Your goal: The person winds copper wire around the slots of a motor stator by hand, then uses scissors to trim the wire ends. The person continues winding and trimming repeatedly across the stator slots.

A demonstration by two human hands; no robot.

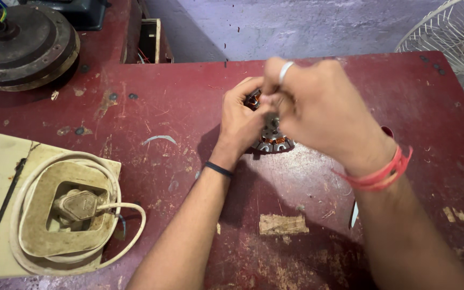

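Note:
A round motor stator (273,140) with copper windings and grey metal teeth lies on the dark red table (189,107), mostly hidden under both hands. My left hand (241,121) cups its left side, fingers curled around the rim. Above the stator hovers my right hand (312,104), blurred, with its fingers pinched together over the windings; a ring is on one finger and red thread bands on the wrist. Whether the right fingers pinch a wire or anything else cannot be made out.
A cream-coloured box (6,177) with a coiled white cable and plug (79,204) sits at the front left. A dark round motor housing (25,45) lies at the back left. A white fan grille (457,37) stands at the back right.

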